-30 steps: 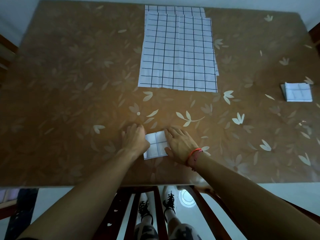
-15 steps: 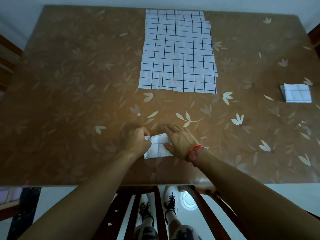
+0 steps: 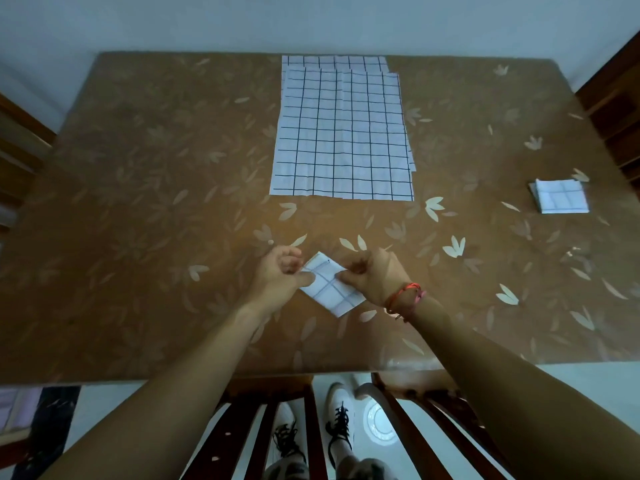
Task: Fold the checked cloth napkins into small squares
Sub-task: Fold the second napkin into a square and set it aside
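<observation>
Seen from above, two bare hands hold a small folded napkin of white cloth with thin dark checks, turned like a diamond near the table's front edge. The left hand and right hand each pinch a side corner. A red cord bracelet circles the right wrist. The glossy brown table has a pale leaf pattern. Farther back lies a flat pile of unfolded checked napkins; their number is unclear. One folded stack sits far right.
</observation>
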`<move>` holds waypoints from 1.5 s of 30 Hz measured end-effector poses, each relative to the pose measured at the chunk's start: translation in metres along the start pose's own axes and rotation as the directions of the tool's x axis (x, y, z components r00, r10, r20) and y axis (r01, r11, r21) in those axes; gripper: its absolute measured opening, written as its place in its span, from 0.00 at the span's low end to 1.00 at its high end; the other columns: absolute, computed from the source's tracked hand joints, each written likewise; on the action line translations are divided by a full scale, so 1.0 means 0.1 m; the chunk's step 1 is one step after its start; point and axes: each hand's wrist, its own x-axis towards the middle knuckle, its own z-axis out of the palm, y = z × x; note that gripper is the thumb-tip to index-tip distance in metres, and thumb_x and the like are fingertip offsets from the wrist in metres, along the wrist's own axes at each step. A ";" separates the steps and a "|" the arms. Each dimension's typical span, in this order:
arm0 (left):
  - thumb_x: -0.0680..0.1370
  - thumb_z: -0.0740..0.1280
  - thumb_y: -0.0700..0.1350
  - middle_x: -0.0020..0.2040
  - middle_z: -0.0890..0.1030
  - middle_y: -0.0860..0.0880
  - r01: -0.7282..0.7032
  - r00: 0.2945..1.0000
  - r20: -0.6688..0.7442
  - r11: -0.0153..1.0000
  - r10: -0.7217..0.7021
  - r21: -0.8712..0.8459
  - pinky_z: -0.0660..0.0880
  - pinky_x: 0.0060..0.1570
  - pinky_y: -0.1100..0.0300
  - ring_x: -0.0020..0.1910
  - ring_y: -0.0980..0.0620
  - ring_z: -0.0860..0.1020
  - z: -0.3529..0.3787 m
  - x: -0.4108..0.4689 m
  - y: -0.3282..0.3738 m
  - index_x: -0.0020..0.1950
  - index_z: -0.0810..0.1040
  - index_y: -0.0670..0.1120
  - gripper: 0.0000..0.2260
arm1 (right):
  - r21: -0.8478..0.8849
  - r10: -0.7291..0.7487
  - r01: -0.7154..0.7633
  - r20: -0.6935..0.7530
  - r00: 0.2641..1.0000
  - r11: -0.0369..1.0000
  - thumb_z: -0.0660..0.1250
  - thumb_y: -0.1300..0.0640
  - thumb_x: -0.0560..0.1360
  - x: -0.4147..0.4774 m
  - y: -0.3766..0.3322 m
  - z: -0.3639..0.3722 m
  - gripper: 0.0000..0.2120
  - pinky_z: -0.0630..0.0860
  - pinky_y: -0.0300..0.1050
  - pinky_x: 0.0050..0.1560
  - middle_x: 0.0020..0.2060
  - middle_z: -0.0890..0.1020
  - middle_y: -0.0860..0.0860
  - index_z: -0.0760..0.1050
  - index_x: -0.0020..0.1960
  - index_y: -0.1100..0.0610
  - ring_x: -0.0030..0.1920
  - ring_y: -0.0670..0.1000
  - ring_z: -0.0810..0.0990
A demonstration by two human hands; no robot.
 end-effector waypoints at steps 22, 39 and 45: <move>0.75 0.69 0.34 0.42 0.84 0.41 0.059 0.986 0.161 0.996 -0.047 -0.065 0.81 0.37 0.56 0.37 0.47 0.83 1.18 -0.31 0.21 0.45 0.82 0.40 0.03 | 0.517 0.309 -0.159 -0.219 0.925 0.841 0.74 0.60 0.69 -0.74 0.80 -0.80 0.10 0.77 0.34 0.26 0.39 0.84 0.58 0.82 0.47 0.65 0.32 0.49 0.81; 0.73 0.72 0.35 0.36 0.83 0.44 0.143 0.989 0.016 0.982 -0.146 0.122 0.79 0.32 0.56 0.31 0.50 0.82 1.49 0.00 -0.05 0.46 0.80 0.40 0.04 | 0.416 0.338 -0.241 -0.178 0.924 0.877 0.74 0.55 0.68 -0.34 1.21 -0.66 0.01 0.81 0.40 0.36 0.32 0.84 0.48 0.84 0.38 0.52 0.31 0.46 0.81; 0.73 0.72 0.35 0.36 0.83 0.44 0.127 0.992 -0.002 0.975 -0.129 0.183 0.81 0.34 0.56 0.32 0.48 0.82 1.61 0.12 -0.13 0.45 0.80 0.41 0.03 | 0.419 0.348 -0.258 -0.155 0.925 0.871 0.74 0.55 0.67 -0.22 1.36 -0.60 0.01 0.81 0.40 0.37 0.33 0.85 0.47 0.83 0.37 0.49 0.33 0.48 0.84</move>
